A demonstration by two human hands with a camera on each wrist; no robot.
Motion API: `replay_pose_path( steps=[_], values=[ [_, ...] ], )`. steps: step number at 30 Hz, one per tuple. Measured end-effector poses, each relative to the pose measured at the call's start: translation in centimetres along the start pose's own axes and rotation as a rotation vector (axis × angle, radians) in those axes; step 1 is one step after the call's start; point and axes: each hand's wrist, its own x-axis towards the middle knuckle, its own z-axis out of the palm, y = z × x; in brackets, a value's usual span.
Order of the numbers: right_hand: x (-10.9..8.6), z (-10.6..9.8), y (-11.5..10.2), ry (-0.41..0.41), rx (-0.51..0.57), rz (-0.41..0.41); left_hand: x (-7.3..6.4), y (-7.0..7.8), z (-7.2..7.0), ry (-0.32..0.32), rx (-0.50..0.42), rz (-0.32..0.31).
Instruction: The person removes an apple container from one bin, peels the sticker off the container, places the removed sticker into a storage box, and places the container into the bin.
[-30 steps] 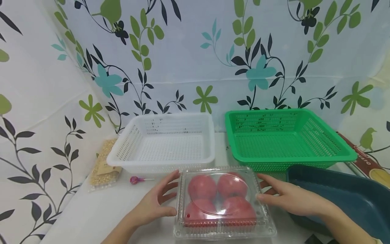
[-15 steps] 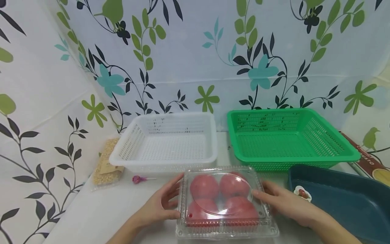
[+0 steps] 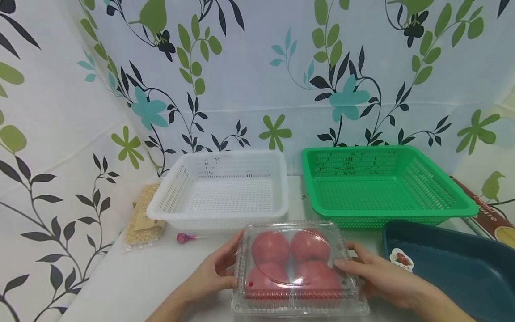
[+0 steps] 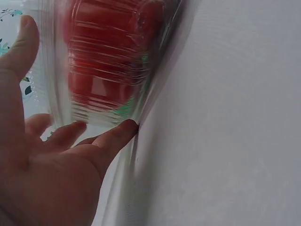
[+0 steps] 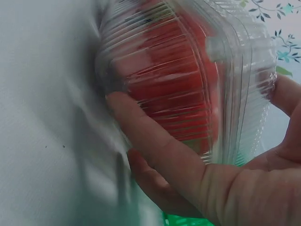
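Observation:
A clear plastic clamshell box (image 3: 295, 277) of large, round red fruits sits on the white table between my hands. At its left side is my left hand (image 3: 211, 273), with thumb and fingers spread. In the left wrist view, one fingertip touches the box's lower edge while the thumb (image 4: 26, 49) stands apart from it. My right hand (image 3: 380, 275) grips the right side, its thumb over the lid's edge. In the right wrist view, the forefinger (image 5: 150, 134) lies along the lower wall. The box's underside is hidden.
Behind the box stand a white basket (image 3: 233, 219) and a green basket (image 3: 386, 214). A dark blue tub (image 3: 450, 264) with a small picture label (image 3: 401, 259) is at right, a brown packet (image 3: 492, 214) beyond it. A lollipop (image 3: 185, 238) and a bag of grains (image 3: 142, 223) lie left.
My right hand has moved from just beside the box onto its right edge, uncovering the label by the tub. My left hand has come closer to the left side. The box has hardly moved.

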Motion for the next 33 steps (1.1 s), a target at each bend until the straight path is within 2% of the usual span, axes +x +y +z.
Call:
replay_pose_path(
  steps=[6,10,18,27,33],
  values=[
    [-0.5,-0.2,-0.1,-0.048,-0.007,-0.023,-0.1,0.6,0.5,0.041,-0.010,-0.014],
    [-1.0,-0.5,-0.4,-0.060,-0.043,-0.031,0.1,1.1,0.9,0.046,-0.025,-0.003],
    [-1.6,-1.1,-1.1,-0.064,-0.113,0.014,0.2,2.0,0.8,0.053,-0.018,-0.019],
    [-2.2,-1.3,-1.8,-0.130,-0.077,-0.033,0.4,3.2,1.0,0.063,0.018,0.000],
    [-2.6,-1.2,-2.3,-0.134,-0.046,-0.038,0.4,3.6,1.2,0.072,0.008,0.043]
  ],
)
